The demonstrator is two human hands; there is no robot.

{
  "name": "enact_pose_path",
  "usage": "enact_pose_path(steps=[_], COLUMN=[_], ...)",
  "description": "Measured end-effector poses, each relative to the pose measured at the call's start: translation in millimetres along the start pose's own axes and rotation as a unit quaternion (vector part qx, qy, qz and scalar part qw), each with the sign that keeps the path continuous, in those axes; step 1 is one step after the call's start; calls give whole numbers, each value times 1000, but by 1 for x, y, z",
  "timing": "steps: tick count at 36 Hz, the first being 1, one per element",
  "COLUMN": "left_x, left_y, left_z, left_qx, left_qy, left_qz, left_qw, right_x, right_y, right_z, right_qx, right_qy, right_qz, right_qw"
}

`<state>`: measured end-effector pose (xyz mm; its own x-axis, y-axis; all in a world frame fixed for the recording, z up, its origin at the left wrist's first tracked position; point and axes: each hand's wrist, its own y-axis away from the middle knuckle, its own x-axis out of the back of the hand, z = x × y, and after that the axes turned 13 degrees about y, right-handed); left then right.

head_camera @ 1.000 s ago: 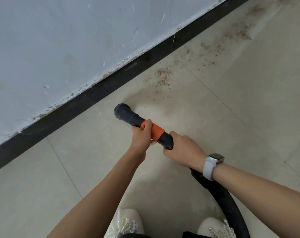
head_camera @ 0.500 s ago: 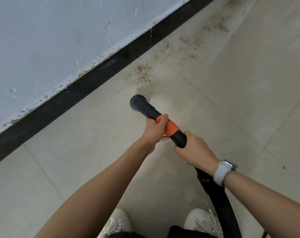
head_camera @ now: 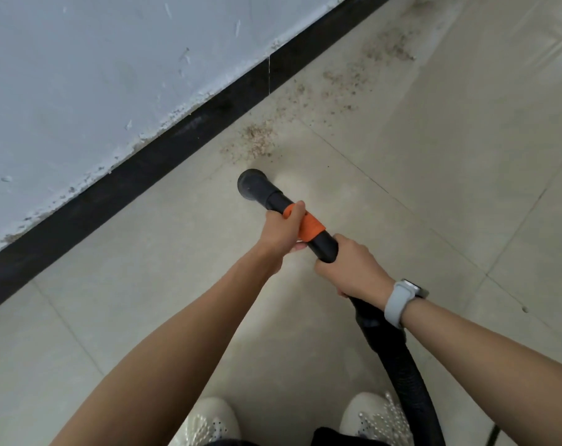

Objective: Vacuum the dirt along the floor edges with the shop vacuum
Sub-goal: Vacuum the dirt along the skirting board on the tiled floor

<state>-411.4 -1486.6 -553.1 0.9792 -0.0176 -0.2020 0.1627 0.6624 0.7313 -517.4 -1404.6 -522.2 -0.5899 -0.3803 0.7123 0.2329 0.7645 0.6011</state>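
Note:
A black vacuum nozzle (head_camera: 253,185) points down at the beige tiled floor, just short of a patch of brown dirt (head_camera: 257,141). More dirt (head_camera: 347,78) trails along the floor beside the black baseboard (head_camera: 163,149) toward the far right. My left hand (head_camera: 281,230) grips the tube at its orange band (head_camera: 310,227). Behind it, my right hand (head_camera: 353,268) grips the tube where the black ribbed hose (head_camera: 402,371) begins. The hose runs back past my right shoe.
A scuffed white wall (head_camera: 96,75) rises above the baseboard on the left. My two white shoes (head_camera: 209,423) stand at the bottom edge. A small dark speck (head_camera: 525,309) lies on the tiles at right.
The nozzle has moved along the floor toward the dirt patch, and now sits close below it. Both hands keep the same grip on the tube.

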Motion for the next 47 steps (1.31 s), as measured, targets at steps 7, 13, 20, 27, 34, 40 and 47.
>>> enact_pose_path(steps=[7, 13, 20, 27, 34, 40, 47], left_x=[50, 60, 57, 23, 22, 22, 11], left_y=[17, 2, -15, -16, -8, 2, 77], left_z=[-17, 11, 38, 22, -8, 6, 48], left_qx=[-38, -54, -30, -4, -9, 23, 62], left_qy=[46, 55, 43, 24, 14, -2, -24], left_qz=[58, 66, 32, -30, -31, -23, -9], left_qw=[997, 995, 998, 999, 999, 999, 998], right_x=[-23, -20, -9, -5, -19, -12, 26], right_y=[4, -14, -33, -16, -2, -2, 59], right_z=[-23, -52, -65, -31, -6, -5, -25], right_qx=[70, 87, 83, 11, -6, 7, -12], right_qy=[84, 122, 140, 127, 79, 58, 84], right_qz=[-44, -8, 21, 64, 32, -10, -42], right_qw=[993, 989, 987, 990, 996, 998, 995])
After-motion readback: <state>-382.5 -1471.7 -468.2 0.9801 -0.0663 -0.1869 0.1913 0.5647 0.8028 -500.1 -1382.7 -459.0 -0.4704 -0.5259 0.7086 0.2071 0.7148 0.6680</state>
